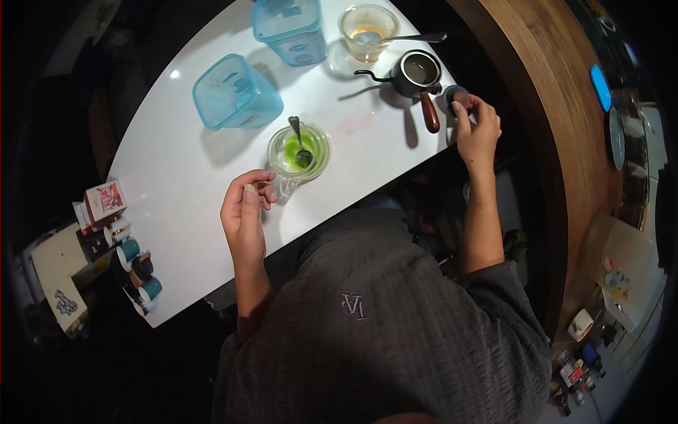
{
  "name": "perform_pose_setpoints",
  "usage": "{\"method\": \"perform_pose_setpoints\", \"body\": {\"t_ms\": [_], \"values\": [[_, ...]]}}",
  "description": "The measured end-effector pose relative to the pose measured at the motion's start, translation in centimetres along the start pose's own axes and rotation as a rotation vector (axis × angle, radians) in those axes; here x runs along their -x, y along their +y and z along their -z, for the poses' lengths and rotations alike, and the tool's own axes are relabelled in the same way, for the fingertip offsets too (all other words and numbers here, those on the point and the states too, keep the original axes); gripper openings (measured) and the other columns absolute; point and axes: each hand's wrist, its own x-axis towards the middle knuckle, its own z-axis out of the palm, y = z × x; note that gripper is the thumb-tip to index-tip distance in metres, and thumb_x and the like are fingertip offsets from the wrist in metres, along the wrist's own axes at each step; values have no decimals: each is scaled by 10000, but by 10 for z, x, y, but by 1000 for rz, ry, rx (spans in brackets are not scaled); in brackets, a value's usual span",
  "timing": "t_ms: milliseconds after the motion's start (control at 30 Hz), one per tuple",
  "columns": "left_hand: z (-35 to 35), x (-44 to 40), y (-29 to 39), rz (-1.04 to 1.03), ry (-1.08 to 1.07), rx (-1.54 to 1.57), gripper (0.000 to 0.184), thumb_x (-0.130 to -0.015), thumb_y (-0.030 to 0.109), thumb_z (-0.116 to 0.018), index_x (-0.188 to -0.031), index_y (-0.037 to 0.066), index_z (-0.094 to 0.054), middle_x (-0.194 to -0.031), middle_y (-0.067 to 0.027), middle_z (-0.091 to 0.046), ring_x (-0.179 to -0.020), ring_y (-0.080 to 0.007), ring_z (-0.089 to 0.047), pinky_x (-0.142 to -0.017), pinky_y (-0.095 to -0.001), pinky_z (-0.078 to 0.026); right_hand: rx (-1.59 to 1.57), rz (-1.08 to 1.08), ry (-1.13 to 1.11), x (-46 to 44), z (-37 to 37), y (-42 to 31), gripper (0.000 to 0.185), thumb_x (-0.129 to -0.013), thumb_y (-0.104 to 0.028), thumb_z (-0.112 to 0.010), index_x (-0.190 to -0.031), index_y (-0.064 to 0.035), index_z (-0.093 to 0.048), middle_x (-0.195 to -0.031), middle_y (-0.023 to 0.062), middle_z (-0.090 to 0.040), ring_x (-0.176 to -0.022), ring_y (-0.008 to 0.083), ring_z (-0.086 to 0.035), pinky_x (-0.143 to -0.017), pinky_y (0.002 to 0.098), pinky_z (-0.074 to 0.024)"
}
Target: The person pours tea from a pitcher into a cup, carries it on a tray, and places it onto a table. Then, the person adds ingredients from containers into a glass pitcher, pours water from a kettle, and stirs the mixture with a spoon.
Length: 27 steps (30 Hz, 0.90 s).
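My right hand is closed on a small dark round lid at the table's right edge, beside a black pot with a brown wooden handle and a thin spout. The pot is uncovered and holds liquid. My left hand hovers by the handle of a clear glass cup, its fingers loosely curled and apart, with nothing in them. Inside the cup are green liquid and a metal spoon. Behind the pot stands a clear bowl with a spoon resting in it.
Two blue translucent containers stand on the white table, beyond the cup. At the left end are a red and white box and several small cups. A wooden counter runs along the right.
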Motion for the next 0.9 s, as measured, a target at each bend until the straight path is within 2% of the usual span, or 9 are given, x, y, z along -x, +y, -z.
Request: {"method": "perform_pose_setpoints", "body": {"t_ms": [167, 267, 367, 467, 533, 633, 700, 833, 900], "values": [[-34, -13, 16, 5, -168, 26, 298, -986, 228, -513, -1105, -34, -586, -1042, -91, -622, -795, -110, -527, -705, -243, -411, 39, -10, -67, 18, -12, 19, 355, -823, -326, -726, -1081, -96, -648, -1058, 80, -615, -1001, 283, -542, -851, 413, -362], [-60, -21, 19, 43, -221, -19, 323, -994, 245, -508, -1123, -47, -562, -1071, -126, -599, -799, -122, -536, -703, -257, -417, -3, -36, -80, 20, -14, 20, 375, -811, -323, -736, -1092, -93, -641, -1077, 89, -607, -1023, 290, -536, -866, 415, -355], [-94, -29, 18, 120, -255, -48, 254, -995, 205, -514, -1090, -15, -600, -1028, -79, -618, -793, -99, -538, -700, -247, -426, -65, 20, -52, 21, -4, 18, 449, -789, -308, -762, -1150, -76, -628, -1075, 85, -591, -1009, 282, -526, -866, 398, -350], [-127, -41, 8, 169, -334, -88, 217, -969, 177, -576, -1093, 2, -614, -1031, -43, -634, -783, -61, -519, -698, -219, -425, -131, 10, 16, 24, 19, 16, 368, -809, -257, -746, -1118, -80, -653, -1032, 60, -596, -964, 244, -531, -845, 373, -352], [-147, -52, -8, 183, -366, -140, 230, -959, 191, -601, -1103, 12, -614, -993, -21, -634, -778, -57, -520, -690, -210, -421, -131, 0, 59, 31, 40, 17, 332, -815, -242, -740, -1098, -86, -663, -1012, 49, -602, -954, 234, -535, -840, 365, -354], [-181, -69, -33, 255, -377, -227, 321, -968, 296, -576, -1130, 18, -596, -1010, -53, -638, -792, -92, -537, -691, -237, -428, -110, -40, 118, 51, 74, 21, 280, -824, -224, -730, -1068, -97, -678, -975, 31, -614, -939, 218, -541, -830, 351, -357], [-203, -79, -47, 413, -349, -122, 357, -962, 357, -586, -1106, 30, -582, -972, -44, -635, -779, -99, -550, -679, -245, -433, -72, -117, 135, 69, 97, 25, 247, -830, -220, -723, -1050, -114, -687, -949, 13, -627, -932, 205, -551, -828, 341, -359], [-227, -92, -65, 452, -433, -153, 360, -975, 402, -545, -1059, 52, -560, -950, -27, -635, -780, -103, -575, -705, -267, -452, -7, -277, 179, 123, 133, 39, 247, -833, -226, -720, -1055, -120, -689, -974, 14, -636, -947, 203, -557, -842, 342, -360], [-228, -95, -83, 424, -527, -128, 405, -963, 423, -558, -1105, 44, -544, -952, -28, -639, -792, -112, -585, -707, -290, -468, 24, -348, 223, 153, 147, 39, 247, -835, -227, -720, -1056, -121, -689, -985, 12, -643, -954, 201, -559, -848, 345, -360]]}}
